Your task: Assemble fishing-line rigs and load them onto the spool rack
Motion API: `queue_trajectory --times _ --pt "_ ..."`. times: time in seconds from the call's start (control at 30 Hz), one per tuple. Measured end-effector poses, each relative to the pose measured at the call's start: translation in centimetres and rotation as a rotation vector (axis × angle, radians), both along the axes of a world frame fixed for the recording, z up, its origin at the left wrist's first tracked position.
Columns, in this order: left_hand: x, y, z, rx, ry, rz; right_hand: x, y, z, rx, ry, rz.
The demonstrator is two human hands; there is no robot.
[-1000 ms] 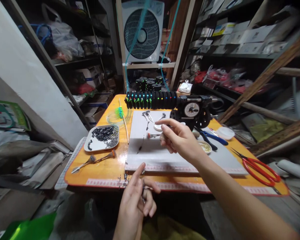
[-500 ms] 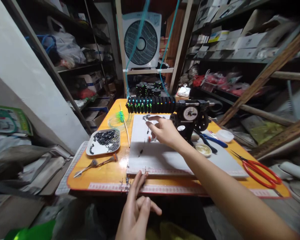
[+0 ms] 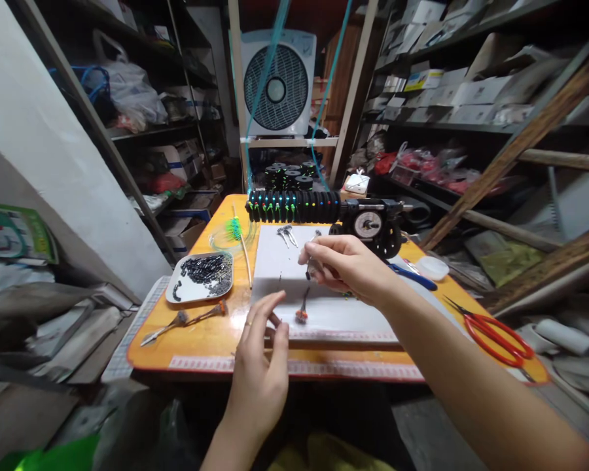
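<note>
Over the white board (image 3: 269, 261), my right hand (image 3: 346, 265) is pinched around a small grey bundle (image 3: 314, 267) with a dark end; its exact kind is unclear. My left hand (image 3: 262, 347) hovers at the board's front edge, fingers curved and apart, nothing visible in it. Between and below the hands, a grey bundle with an orange band (image 3: 302, 315) lies on the board. Several grey bundles with pale stems (image 3: 287, 234) rest at the board's far side. A white tray (image 3: 177, 296) of small black and grey pieces stands on the left.
A black machine with a dial (image 3: 368, 224) carries a row of black spools (image 3: 294, 206) behind the board. Red-handled scissors (image 3: 500, 340) and blue-handled pliers (image 3: 415, 277) lie at right. A thin stick (image 3: 247, 255) and two bundles (image 3: 180, 319) lie at left on the orange table (image 3: 152, 356).
My right hand has come back toward me from the far grey bundles, now pinching one. My left hand has risen from the table's front edge; small dark pieces on the board have shifted.
</note>
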State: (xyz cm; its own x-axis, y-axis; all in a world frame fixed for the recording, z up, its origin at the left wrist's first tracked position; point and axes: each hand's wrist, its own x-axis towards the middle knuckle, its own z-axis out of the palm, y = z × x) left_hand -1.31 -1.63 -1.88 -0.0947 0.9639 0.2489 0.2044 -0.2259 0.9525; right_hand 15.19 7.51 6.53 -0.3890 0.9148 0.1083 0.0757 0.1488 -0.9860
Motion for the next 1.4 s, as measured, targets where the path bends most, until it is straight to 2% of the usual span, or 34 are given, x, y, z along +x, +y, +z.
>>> queue_trajectory --times 0.17,0.43,0.63,0.8,0.93,1.1,1.27,1.4 --pt "0.9 3.2 1.1 0.052 0.03 -0.216 0.2 -0.2 0.1 -0.05 0.096 0.062" --pt "1.7 3.5 2.8 -0.014 -0.19 -0.4 0.3 -0.2 -0.1 -0.145 0.222 0.119" --pt "1.7 4.6 3.5 -0.083 -0.3 -0.456 0.3 -0.1 0.0 -0.221 0.259 0.159" --pt "2.0 4.5 2.9 -0.164 -0.427 -0.519 0.0 0.1 -0.8 -0.285 0.284 0.17" --pt "2.1 2.5 1.7 -0.297 -0.587 -0.615 -0.3 -0.1 -1.5 -0.339 0.316 0.168" --pt "2.0 0.8 1.0 -0.437 -0.873 -0.635 -0.3 -0.3 -1.5 -0.347 0.322 0.172" --pt "1.6 0.9 0.8 -0.424 -0.935 -0.727 -0.2 -0.2 -1.5 -0.331 0.316 0.169" --pt "1.5 0.8 0.5 -0.434 -0.935 -0.75 -0.1 -0.2 -1.5 -0.31 0.299 0.167"
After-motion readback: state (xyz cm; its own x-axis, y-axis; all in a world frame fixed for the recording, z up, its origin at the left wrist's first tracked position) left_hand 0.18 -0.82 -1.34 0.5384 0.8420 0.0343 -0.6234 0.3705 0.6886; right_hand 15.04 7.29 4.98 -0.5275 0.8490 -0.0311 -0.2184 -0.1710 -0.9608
